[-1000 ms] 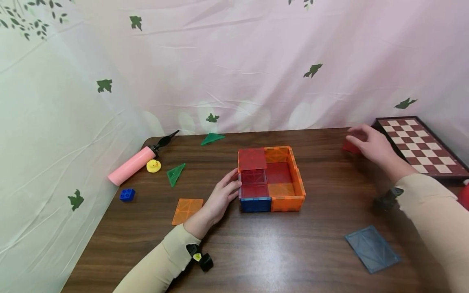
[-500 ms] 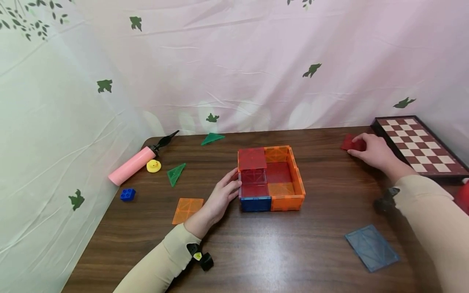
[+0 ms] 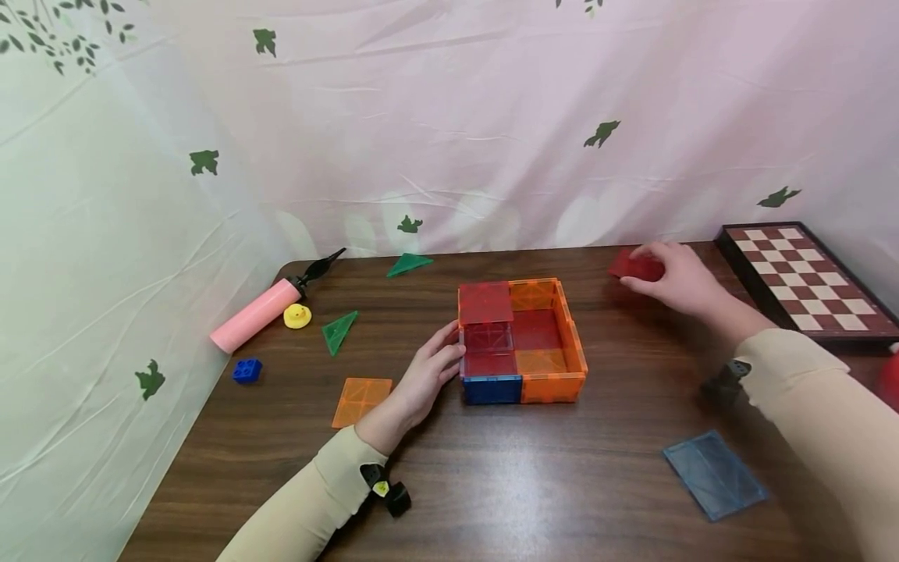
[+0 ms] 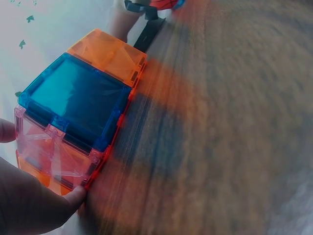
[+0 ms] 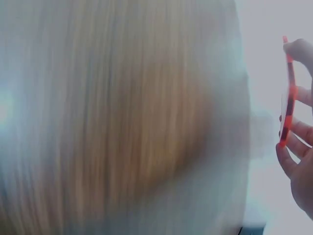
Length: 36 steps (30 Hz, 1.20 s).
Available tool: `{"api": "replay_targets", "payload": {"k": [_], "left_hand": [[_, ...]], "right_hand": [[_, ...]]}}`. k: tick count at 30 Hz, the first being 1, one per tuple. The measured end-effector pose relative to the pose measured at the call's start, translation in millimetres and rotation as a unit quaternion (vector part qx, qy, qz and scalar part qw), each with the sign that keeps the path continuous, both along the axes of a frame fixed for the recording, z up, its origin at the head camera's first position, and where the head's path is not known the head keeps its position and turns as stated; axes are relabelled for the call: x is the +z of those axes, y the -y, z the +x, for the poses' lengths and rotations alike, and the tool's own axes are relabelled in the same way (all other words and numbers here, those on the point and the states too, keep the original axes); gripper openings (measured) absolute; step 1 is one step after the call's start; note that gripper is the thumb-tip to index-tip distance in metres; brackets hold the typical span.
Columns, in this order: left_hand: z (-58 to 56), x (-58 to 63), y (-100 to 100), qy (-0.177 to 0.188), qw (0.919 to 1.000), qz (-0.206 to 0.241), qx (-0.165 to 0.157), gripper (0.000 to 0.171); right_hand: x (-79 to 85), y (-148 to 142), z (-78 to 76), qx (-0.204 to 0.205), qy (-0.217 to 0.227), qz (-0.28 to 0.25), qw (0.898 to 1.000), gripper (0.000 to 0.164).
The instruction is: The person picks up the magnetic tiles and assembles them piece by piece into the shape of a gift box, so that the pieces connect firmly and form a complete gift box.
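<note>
A low box of clear magnetic tiles (image 3: 553,388), with orange, blue, pink and red pieces, sits mid-table. One red square tile (image 3: 486,302) lies flat over its back left compartment. My left hand (image 3: 424,378) rests against the box's left side, its thumb touching the pink wall tile (image 4: 36,134) in the left wrist view. To the right of the box, my right hand (image 3: 674,279) pinches another red magnetic tile (image 3: 623,264) by its edges, thumb opposite fingers. In the right wrist view this red tile (image 5: 290,93) appears edge-on; the background there is blurred.
Left of the box lie an orange square tile (image 3: 361,401), green triangle tiles (image 3: 340,332), a blue toy brick (image 3: 246,371), a yellow rubber duck (image 3: 297,316) and a pink hand pump (image 3: 254,316). A blue-grey tile (image 3: 715,474) lies front right; a chessboard (image 3: 808,273) stands back right.
My right hand has taken hold of the red tile near the chessboard and carried it left towards the box. My left hand has stayed at the box's side.
</note>
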<state>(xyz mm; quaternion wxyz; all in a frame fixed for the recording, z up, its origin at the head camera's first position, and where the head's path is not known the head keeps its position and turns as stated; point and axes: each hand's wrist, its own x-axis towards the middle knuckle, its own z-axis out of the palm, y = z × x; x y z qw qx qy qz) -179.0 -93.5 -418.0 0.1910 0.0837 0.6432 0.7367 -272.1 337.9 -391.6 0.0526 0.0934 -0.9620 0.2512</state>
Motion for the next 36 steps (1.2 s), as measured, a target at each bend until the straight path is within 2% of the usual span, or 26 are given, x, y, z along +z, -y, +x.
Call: {"api": "replay_targets", "payload": {"k": [4, 9, 17, 29, 36], "left_hand": [[-0.3, 0.0, -1, 0.002, 1.0000, 0.000, 0.000, 0.066], [-0.2, 0.8, -1, 0.000, 1.0000, -0.002, 0.003, 0.065], [-0.3, 1.1, -1, 0.001, 1.0000, -0.002, 0.003, 0.066], [-1.2, 0.3, 0, 0.002, 1.0000, 0.002, -0.001, 0.065], [-1.9, -0.6, 0, 0.004, 1.0000, 0.003, 0.000, 0.065]], "right_hand": [[15.5, 36, 8.1, 0.049, -0.024, -0.032, 0.998, 0.052], [30.6, 75, 17.9, 0.110, -0.031, -0.047, 0.992, 0.047], [29.9, 110, 20.7, 0.197, -0.047, -0.034, 0.979, 0.042], [30.1, 131, 19.9, 0.251, -0.041, -0.015, 0.967, 0.043], [25.7, 132, 19.3, 0.250, -0.036, -0.013, 0.967, 0.044]]}}
